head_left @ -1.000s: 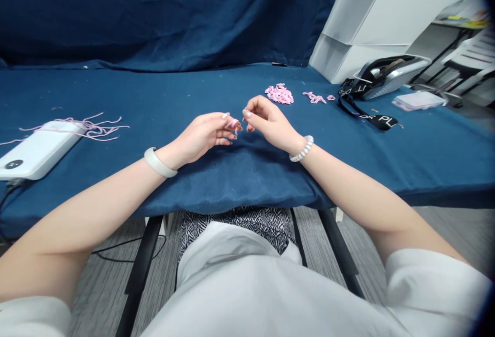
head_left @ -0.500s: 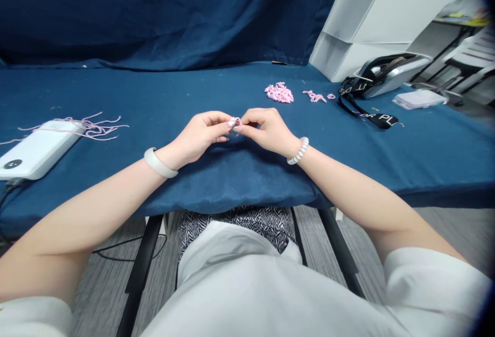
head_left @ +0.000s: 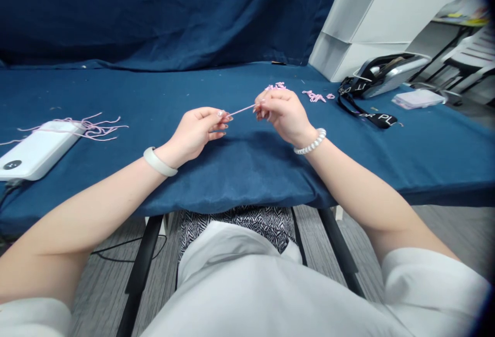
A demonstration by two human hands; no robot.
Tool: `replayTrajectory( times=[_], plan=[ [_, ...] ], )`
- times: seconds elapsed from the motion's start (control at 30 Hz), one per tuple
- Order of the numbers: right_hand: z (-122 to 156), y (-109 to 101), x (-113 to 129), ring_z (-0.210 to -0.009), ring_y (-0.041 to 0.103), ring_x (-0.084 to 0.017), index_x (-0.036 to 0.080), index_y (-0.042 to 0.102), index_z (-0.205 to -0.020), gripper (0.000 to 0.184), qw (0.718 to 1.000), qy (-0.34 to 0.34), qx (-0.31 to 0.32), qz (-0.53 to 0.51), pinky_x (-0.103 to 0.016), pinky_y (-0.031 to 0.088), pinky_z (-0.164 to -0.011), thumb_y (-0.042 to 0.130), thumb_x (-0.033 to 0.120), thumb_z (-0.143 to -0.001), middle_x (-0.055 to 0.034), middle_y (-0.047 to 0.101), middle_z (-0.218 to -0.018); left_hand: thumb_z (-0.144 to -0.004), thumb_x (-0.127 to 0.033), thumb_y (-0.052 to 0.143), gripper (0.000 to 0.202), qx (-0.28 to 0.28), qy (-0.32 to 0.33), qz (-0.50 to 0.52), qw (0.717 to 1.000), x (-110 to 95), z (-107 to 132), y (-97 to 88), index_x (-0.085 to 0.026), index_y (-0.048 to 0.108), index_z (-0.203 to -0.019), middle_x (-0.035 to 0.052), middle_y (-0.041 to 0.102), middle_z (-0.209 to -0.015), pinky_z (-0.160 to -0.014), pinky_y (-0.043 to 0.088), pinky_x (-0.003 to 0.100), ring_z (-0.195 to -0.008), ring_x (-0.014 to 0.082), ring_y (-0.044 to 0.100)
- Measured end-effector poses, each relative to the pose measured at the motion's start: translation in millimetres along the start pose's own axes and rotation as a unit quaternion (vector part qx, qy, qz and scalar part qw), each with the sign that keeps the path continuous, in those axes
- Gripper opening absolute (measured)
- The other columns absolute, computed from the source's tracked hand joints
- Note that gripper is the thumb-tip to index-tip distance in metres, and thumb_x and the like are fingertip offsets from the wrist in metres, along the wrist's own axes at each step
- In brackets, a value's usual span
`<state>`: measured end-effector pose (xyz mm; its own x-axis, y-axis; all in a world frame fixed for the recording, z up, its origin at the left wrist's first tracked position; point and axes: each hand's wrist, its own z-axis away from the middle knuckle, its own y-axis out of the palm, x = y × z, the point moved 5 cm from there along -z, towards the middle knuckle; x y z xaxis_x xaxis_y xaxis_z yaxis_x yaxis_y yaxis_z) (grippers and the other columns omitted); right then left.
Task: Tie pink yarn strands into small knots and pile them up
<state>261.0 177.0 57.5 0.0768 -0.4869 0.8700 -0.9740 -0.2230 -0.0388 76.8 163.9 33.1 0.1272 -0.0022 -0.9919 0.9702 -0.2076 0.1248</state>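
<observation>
Blue-draped table (head_left: 116, 89) is filling my view; the left hand (head_left: 197, 130) and right hand (head_left: 284, 115), touching a moment ago, are drawing apart, each pinching one end of a pink yarn strand (head_left: 242, 110) stretching taut above it.

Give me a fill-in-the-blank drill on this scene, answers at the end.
The left hand and right hand stretch a ____ string between them.
The beaded bracelet sits on the ____ wrist.
The white power bank lies on the ____ cloth.
Missing words: pink; right; blue.
</observation>
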Motion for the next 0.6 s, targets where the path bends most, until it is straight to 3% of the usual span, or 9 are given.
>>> replayTrajectory(
  times=[0.1, 0.33, 0.5, 0.6],
  plan=[
    [-5, -15, -3, -0.056, 0.048, -0.009, 0.017, 0.039, -0.050, 0.031, 0.998, 0.022, -0.053, -0.038, -0.025, 0.042, -0.055, 0.054, 0.025, -0.076, -0.0024, 0.051, -0.065, -0.072, -0.025, 0.072, 0.016, -0.021, -0.003, 0.012, 1.000, 0, -3, -5.2, -0.013, 0.066, -0.081, 0.0062, 0.069, -0.090, -0.067, 0.052, 0.022, -0.074, 0.0103, 0.062],
    [-14, -71, -18, -0.058, 0.044, -0.010, 0.019, 0.021, -0.050, 0.038, 0.969, 0.087, -0.208, -0.101, -0.029, 0.046, -0.059, 0.046, 0.027, -0.078, -0.0038, 0.044, -0.066, -0.072, -0.029, 0.069, 0.018, -0.058, 0.012, 0.009, 0.998, 3, -10, -16.6, -0.015, 0.062, -0.080, 0.0068, 0.068, -0.096, -0.066, 0.050, 0.023, -0.076, 0.0113, 0.061],
    [-21, -101, -26, -0.058, 0.043, -0.012, 0.021, 0.018, -0.051, 0.044, 0.967, 0.098, -0.219, -0.085, -0.030, 0.046, -0.058, 0.049, 0.033, -0.080, -0.0032, 0.038, -0.061, -0.071, -0.028, 0.068, 0.017, -0.091, 0.017, 0.007, 0.996, 0, -13, -21.5, -0.015, 0.061, -0.078, 0.0069, 0.067, -0.093, -0.064, 0.049, 0.022, -0.074, 0.0113, 0.059],
    [-22, -118, -33, -0.055, 0.042, -0.011, 0.021, 0.021, -0.052, 0.041, 0.957, 0.086, -0.257, -0.102, -0.029, 0.044, -0.057, 0.047, 0.035, -0.080, -0.0006, 0.033, -0.059, -0.073, -0.031, 0.066, 0.019, -0.106, 0.024, 0.012, 0.994, -1, -15, -25.4, -0.015, 0.059, -0.077, 0.0075, 0.066, -0.093, -0.063, 0.048, 0.022, -0.074, 0.0116, 0.059]
  ],
)
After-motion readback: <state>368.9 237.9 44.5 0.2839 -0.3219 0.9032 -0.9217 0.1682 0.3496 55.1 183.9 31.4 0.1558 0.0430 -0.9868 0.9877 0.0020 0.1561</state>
